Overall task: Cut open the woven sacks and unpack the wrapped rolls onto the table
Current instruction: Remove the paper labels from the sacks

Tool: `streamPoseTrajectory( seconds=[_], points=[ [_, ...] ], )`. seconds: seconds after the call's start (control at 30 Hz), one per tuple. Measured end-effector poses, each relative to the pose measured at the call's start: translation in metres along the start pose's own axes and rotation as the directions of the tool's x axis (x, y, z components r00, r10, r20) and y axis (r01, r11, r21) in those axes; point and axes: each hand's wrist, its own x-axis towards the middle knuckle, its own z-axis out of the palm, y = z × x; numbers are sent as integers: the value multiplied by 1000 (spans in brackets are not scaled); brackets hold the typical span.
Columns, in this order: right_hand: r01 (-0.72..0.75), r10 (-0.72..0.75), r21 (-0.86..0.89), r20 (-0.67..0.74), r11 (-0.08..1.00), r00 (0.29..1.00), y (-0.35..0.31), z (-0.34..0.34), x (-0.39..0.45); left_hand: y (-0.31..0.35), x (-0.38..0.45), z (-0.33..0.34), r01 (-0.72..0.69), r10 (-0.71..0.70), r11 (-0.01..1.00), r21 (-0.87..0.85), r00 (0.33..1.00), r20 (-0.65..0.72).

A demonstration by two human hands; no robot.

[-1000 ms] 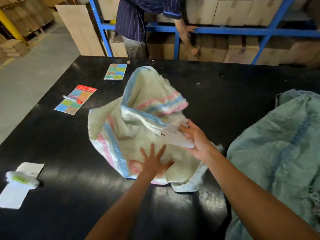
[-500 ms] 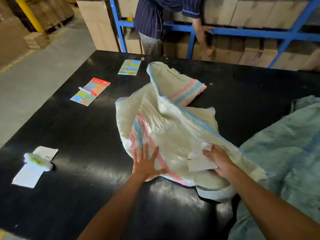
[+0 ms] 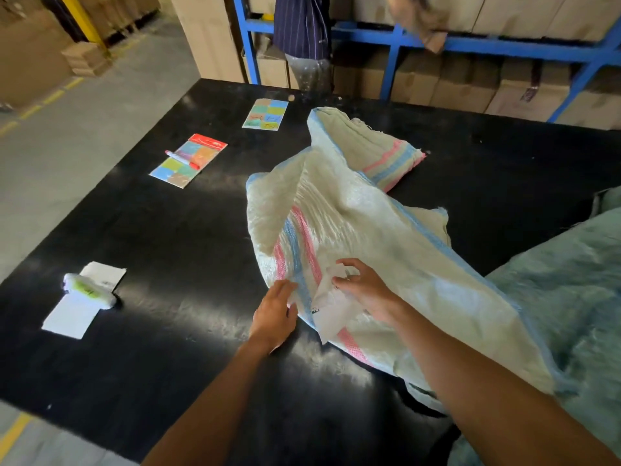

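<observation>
Head view: right hand (image 3: 364,292) fingers pinch crumpled paper (image 3: 327,312) on limp woven sack (image 3: 353,237).

On the black table top (image 3: 168,250), at the left edge, a white sheet of paper (image 3: 72,314) lies flat, and a small white roll with a green label (image 3: 89,290) rests across it. Farther back lies a card of coloured squares with a red top (image 3: 188,161), and a white and red marker pen (image 3: 183,159) lies on it. A second card of coloured squares (image 3: 265,115) lies near the far edge. Behind the table stands a blue metal rack (image 3: 470,43) holding brown cardboard boxes (image 3: 470,85). A person in a dark striped shirt (image 3: 300,25) stands at the rack. The floor is grey concrete (image 3: 84,119) with yellow dashed lines.
</observation>
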Motion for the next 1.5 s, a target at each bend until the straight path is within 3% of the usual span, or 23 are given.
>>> streamPoseTrajectory(
  seconds=[0.13,0.23,0.4,0.57,0.8,1.1,1.23,1.5],
  points=[
    [9,-9,5,-25,1000,1000,-3,25,23,-3,6,-15,188,-231,910,-370,970,-76],
    [18,-20,-23,-82,1000,996,1,37,35,0,16,-23,179,-222,825,-537,975,-16],
    [27,-34,-57,-117,998,993,4,42,49,6,40,-25,222,-180,892,-394,973,142],
    [57,-58,-62,-16,996,998,5,27,55,10,56,-21,317,-337,878,-359,941,8],
    [121,-117,-146,36,982,992,7,15,53,13,67,-15,393,-417,800,-453,908,51],
    [38,-20,-326,58,945,998,13,-8,43,21,73,-5,425,-471,786,-448,882,8],
    [95,-102,-417,5,904,995,20,-11,41,22,71,-5,426,-453,812,-399,891,28],
    [249,-274,-525,30,814,961,40,-3,37,27,67,-1,349,-353,916,-197,935,14]
  ],
)
